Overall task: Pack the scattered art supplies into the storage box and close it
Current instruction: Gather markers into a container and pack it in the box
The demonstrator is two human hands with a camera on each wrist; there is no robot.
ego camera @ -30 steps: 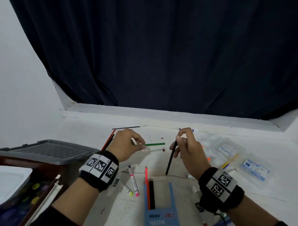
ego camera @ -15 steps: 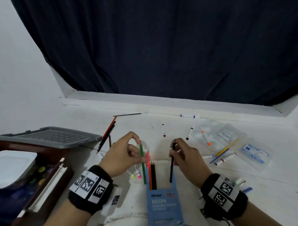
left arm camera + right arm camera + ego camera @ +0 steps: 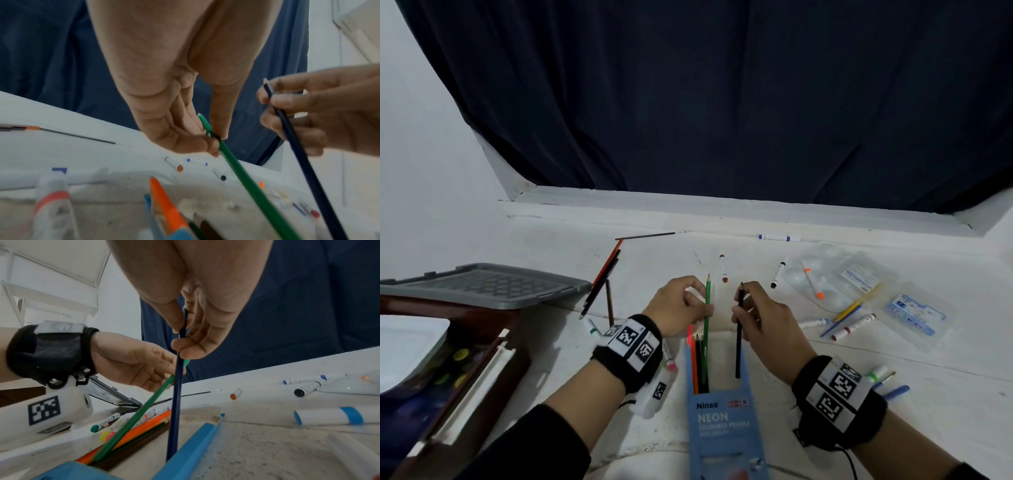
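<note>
Both hands are busy: left hand point(image 3: 681, 308) pinches a green pencil point(image 3: 706, 325) near its tip, lower end down in the blue pencil box point(image 3: 726, 428) beside an orange pencil point(image 3: 692, 363) and dark ones. Right hand point(image 3: 763, 318) pinches a dark pencil point(image 3: 739, 335), end at the box's right edge (inside or just outside, can't tell). Grey storage box lid point(image 3: 482, 284) sits far left; markers point(image 3: 852, 327) lie scattered on the white table point(image 3: 928, 394).

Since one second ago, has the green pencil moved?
Yes. The green pencil, held by the left hand, now stands with its lower end in the blue pencil box; earlier it lay flat beyond it.
</note>
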